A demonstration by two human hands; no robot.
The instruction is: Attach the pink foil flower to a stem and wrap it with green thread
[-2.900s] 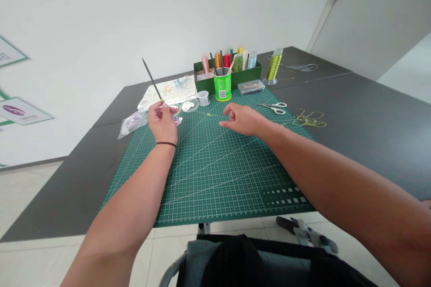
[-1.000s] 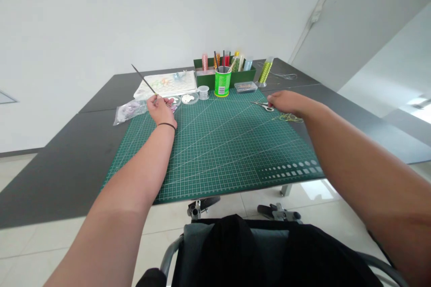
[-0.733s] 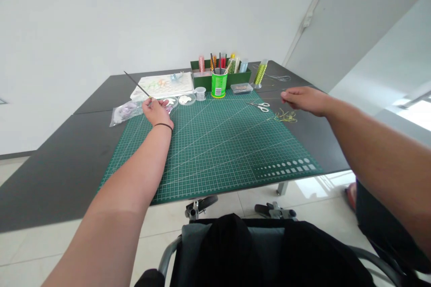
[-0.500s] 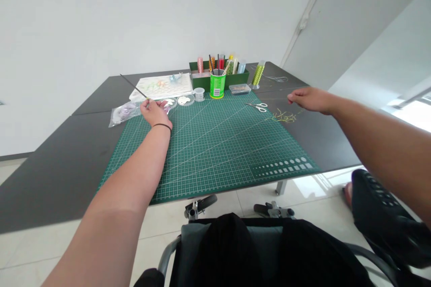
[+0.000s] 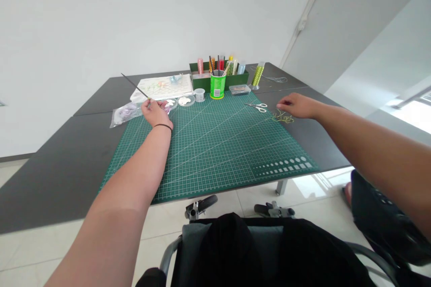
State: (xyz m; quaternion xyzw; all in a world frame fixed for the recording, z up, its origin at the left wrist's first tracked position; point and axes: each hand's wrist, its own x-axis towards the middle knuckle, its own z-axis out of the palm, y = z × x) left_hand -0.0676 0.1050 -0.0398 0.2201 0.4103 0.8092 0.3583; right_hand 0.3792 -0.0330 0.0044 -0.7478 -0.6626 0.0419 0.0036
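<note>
Fingers point(image 5: 147, 106) of the left hand point(image 5: 156, 113) pinch a slender dark rod point(image 5: 134, 87) that angles up and away, just beside a clear dish point(image 5: 170, 103) and a lilac-filled plastic bag point(image 5: 125, 115). The right hand point(image 5: 298, 106) hangs open, its fingers point(image 5: 282, 103) loosely spread, just above tangled yellow-green wire point(image 5: 283, 118) on the worktop point(image 5: 67, 166), near scissors point(image 5: 257, 107) on the green cutting mat point(image 5: 215, 157)
</note>
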